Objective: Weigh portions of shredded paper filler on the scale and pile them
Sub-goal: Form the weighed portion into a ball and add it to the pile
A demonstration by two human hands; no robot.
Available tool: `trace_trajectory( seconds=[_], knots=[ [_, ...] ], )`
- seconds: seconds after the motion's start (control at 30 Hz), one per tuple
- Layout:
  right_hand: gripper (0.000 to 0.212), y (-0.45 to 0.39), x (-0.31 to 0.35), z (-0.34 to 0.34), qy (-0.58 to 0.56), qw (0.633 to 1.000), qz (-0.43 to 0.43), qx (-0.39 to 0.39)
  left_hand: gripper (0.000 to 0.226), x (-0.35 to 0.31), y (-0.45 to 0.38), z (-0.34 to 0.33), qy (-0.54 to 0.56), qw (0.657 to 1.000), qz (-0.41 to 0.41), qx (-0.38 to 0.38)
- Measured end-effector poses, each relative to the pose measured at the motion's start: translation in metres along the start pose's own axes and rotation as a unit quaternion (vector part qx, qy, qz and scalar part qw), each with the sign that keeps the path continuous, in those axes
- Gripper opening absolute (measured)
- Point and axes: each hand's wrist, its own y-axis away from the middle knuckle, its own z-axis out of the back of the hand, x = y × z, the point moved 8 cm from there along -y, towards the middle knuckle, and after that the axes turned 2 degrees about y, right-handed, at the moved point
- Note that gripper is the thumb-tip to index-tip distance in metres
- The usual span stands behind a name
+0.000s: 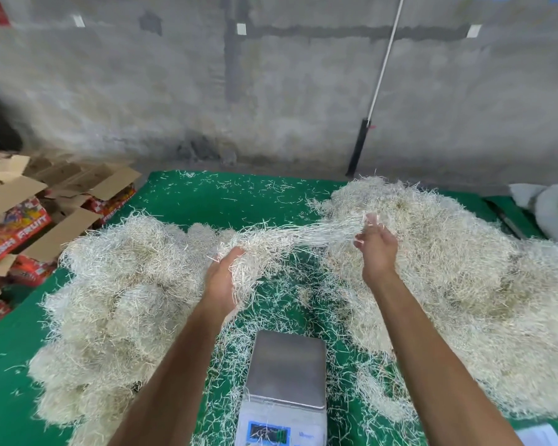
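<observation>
Right under the camera sits the scale (285, 381), steel platter bare on top, with a few paper strands lying across its blue-framed display at the bottom edge. It stands on a green table (10, 358) that's littered with loose shreds.

Both forearms reach out over the scale. Left hand (223, 275) is curled around a clump of shredded paper (255, 252), strands dangling down past the wrist. Right hand (376, 246) is raised a bit higher with the fingers drawn together, pinching the other end of the same stretch of strands, so a thin band of paper runs between the two hands above the table.

Big heap of filler on the left (120, 300), and an even bigger heap on the right (464, 268), with the scale in the gap between them.

Off the left edge of the table there are open cardboard boxes (29, 217) with red fruit printing. Behind everything is a grey concrete wall (287, 91), and a white pole (384, 59) with a black lower end leans against it. Something white and bunched up lies at the far right (551, 207); can't tell what.
</observation>
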Motion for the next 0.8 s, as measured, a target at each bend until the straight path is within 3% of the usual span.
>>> trace_trajectory(
  seconds=[0.07, 0.13, 0.17, 0.27, 0.33, 0.37, 0.4, 0.47, 0.5, 0.53, 0.57, 0.6, 0.67, 0.73, 0.8],
  knots=[
    [0.039, -0.001, -0.009, -0.006, -0.101, 0.99, -0.087, 0.054, 0.09, 0.008, 0.002, -0.004, 0.06, 0.997, 0.037, 0.028],
    [0.048, 0.004, -0.014, -0.01, -0.207, 0.96, -0.152, 0.111, 0.058, 0.011, 0.003, 0.003, 0.109, 0.993, 0.041, 0.008],
    [0.047, 0.007, -0.019, -0.012, -0.189, 0.96, -0.163, 0.127, 0.059, 0.016, -0.002, 0.011, 0.086, 0.996, 0.028, -0.022],
    [0.036, 0.026, -0.027, -0.024, -0.044, 0.98, -0.122, 0.152, 0.091, 0.024, 0.0, 0.011, 0.035, 0.996, 0.012, -0.084],
    [0.031, 0.044, -0.02, -0.032, 0.118, 0.97, 0.018, 0.21, 0.082, 0.015, 0.014, -0.004, 0.043, 0.999, -0.003, -0.029],
    [0.03, 0.056, -0.016, -0.04, 0.229, 0.932, 0.099, 0.263, 0.065, 0.008, 0.012, -0.015, 0.085, 0.996, 0.0, -0.012],
    [0.038, 0.066, -0.019, -0.046, 0.356, 0.861, 0.177, 0.316, 0.054, 0.006, 0.009, -0.022, 0.129, 0.991, 0.019, -0.011],
    [0.047, 0.072, -0.034, -0.053, 0.584, 0.668, 0.296, 0.354, 0.056, -0.001, 0.01, -0.031, 0.145, 0.988, 0.045, 0.012],
    [0.043, 0.066, -0.035, -0.052, 0.636, 0.617, 0.318, 0.338, 0.053, -0.008, 0.013, -0.036, 0.097, 0.995, 0.01, 0.033],
    [0.039, 0.056, -0.034, -0.049, 0.647, 0.617, 0.316, 0.317, 0.042, -0.015, 0.016, -0.042, 0.019, 0.998, -0.042, 0.052],
    [0.036, 0.045, -0.033, -0.043, 0.637, 0.65, 0.293, 0.294, 0.03, -0.019, 0.02, -0.047, -0.091, 0.988, -0.101, 0.067],
    [0.034, 0.031, -0.03, -0.032, 0.614, 0.696, 0.263, 0.261, 0.033, -0.021, 0.02, -0.051, -0.22, 0.956, -0.173, 0.087],
    [0.034, -0.002, -0.022, 0.002, 0.542, 0.805, 0.18, 0.161, 0.067, -0.012, 0.015, -0.054, -0.416, 0.87, -0.239, 0.113],
    [0.041, -0.028, -0.019, 0.042, 0.436, 0.892, 0.096, 0.069, 0.079, -0.003, 0.007, -0.042, -0.477, 0.837, -0.247, 0.103],
    [0.061, -0.044, -0.02, 0.069, 0.296, 0.955, 0.019, 0.011, 0.081, 0.002, -0.002, -0.027, -0.467, 0.847, -0.246, 0.065]
  ],
)
